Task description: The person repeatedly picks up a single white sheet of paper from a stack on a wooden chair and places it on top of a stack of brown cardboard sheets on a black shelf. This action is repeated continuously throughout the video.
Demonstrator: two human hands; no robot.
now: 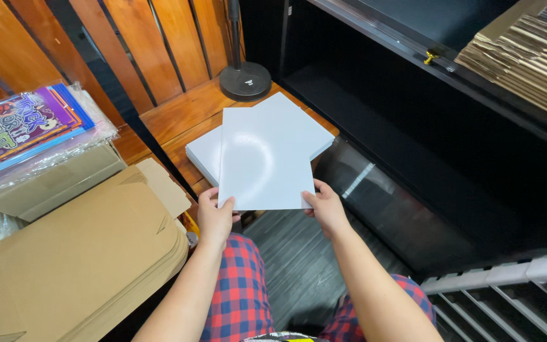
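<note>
I hold a glossy white sheet (264, 161) flat in front of me by its near edge. My left hand (215, 215) grips its near left corner, and my right hand (325, 206) grips its near right corner. Under the sheet lies a stack of the same white sheets (205, 152), turned at an angle, on a wooden bench (178, 114). My legs in red and blue plaid trousers (242, 285) show below.
Flattened brown cardboard boxes (90, 253) are piled at the left, with colourful printed packs in plastic wrap (26, 126) behind them. A black round lamp base (245, 81) stands at the bench's far end. A black shelf unit (413, 126) fills the right, more stacked cardboard (527, 57) on top.
</note>
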